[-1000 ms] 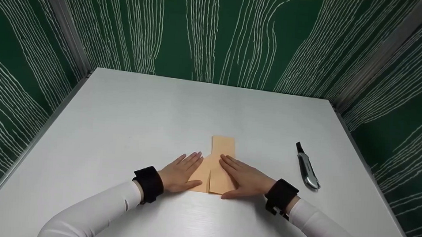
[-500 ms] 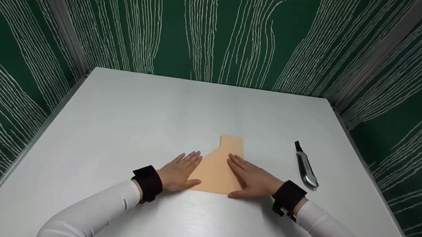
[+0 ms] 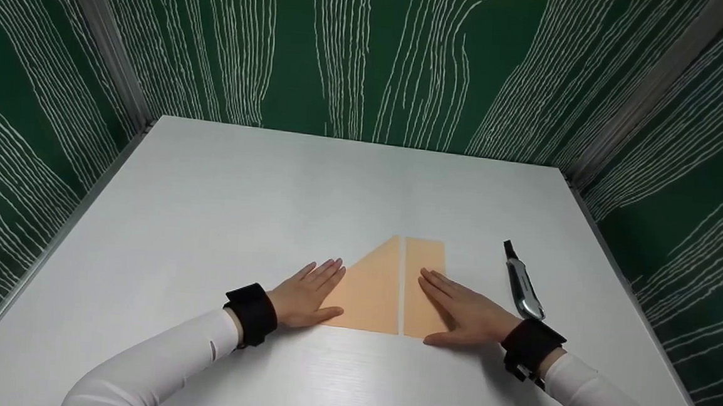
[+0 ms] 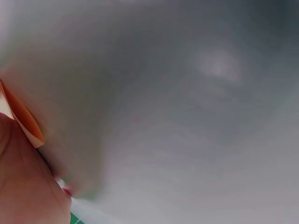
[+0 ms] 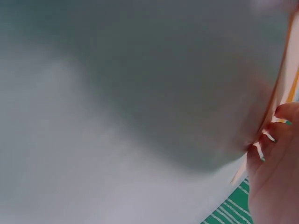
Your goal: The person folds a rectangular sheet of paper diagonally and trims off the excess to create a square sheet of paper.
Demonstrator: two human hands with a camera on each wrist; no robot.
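Note:
Two pale orange paper pieces lie side by side at the front middle of the table in the head view, a narrow gap between them. The left piece (image 3: 372,291) has a slanted upper left edge; the right one is a rectangular strip (image 3: 424,257). On the slanted piece's left side rests my left hand (image 3: 305,297), fingers straight and thumb apart. My right hand (image 3: 471,310) presses flat on the strip's right part. A paper edge (image 4: 24,119) bows up in a fold beside the left hand in the left wrist view. Both palms' undersides are hidden.
A silver and black utility knife (image 3: 524,288) lies to the right, just beyond my right wristband (image 3: 531,348). The white table (image 3: 275,179) meets green walls with white wavy lines (image 3: 295,48) at its back and sides.
My right hand slides to the right, carrying the strip along. The strip overlapped the slanted piece earlier; now a gap separates them. My left hand stays in place.

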